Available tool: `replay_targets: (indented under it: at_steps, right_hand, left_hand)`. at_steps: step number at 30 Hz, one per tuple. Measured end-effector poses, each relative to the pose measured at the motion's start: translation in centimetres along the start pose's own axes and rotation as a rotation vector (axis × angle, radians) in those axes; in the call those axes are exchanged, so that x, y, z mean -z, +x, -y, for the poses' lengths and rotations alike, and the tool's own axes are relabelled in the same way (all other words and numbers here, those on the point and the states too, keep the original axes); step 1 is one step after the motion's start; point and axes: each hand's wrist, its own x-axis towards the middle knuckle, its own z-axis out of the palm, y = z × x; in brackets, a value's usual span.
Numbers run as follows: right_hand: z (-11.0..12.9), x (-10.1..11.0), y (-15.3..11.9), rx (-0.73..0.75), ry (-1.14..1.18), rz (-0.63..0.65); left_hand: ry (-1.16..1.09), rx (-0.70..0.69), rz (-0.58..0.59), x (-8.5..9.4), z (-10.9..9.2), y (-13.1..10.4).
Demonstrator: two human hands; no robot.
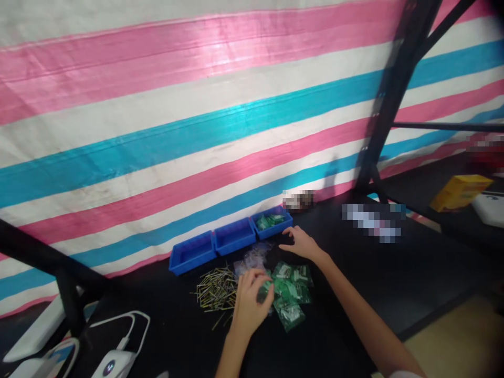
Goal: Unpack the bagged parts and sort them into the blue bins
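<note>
My left hand (pixel 254 302) is over the pile, fingers curved and thumb apart, with green showing between them. It is nearest to the small green-and-clear plastic packets (pixel 291 289); I see nothing gripped in it. To its left lies a heap of thin yellowish and silvery sticks (pixel 216 290). Behind it are clear plastic bags (pixel 255 256), partly hidden by the hand. My right hand (pixel 302 245) hovers beside the right-hand blue tray (pixel 290 224), thumb and fingers apart, holding nothing visible. Several green packets (pixel 270 221) lie in that tray.
The middle blue tray (pixel 235 237) and left blue tray (pixel 192 253) stand in the same row along the striped sheet (pixel 197 142). A white device (pixel 115 365) with a cable is at front left. Black metal posts (pixel 388 115) flank the black table (pixel 354 262). A yellow box (pixel 459 193) stands far right.
</note>
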Motion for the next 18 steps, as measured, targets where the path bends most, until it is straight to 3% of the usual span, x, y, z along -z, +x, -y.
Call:
replay_targets:
  at_steps: [4, 8, 12, 18]
  right_hand:
    - [-0.8, 0.2, -0.2, 0.100, 0.032, 0.340]
    - [-0.2, 0.5, -0.5, 0.162, 0.022, 0.494]
    - [0.6, 0.5, -0.7, 0.156, -0.042, 0.507]
    - [0.7, -0.6, -0.5, 0.176, -0.085, 0.395]
  left_hand:
    - [0.008, -0.107, 0.156, -0.4, -1.5, -0.3]
    - [-0.018, -0.118, 0.247, -0.9, -2.1, -0.4]
    - [-0.029, -0.108, 0.287, -1.1, -2.0, -0.5]
    - [0.010, -0.127, 0.281, -1.5, -1.3, -0.3]
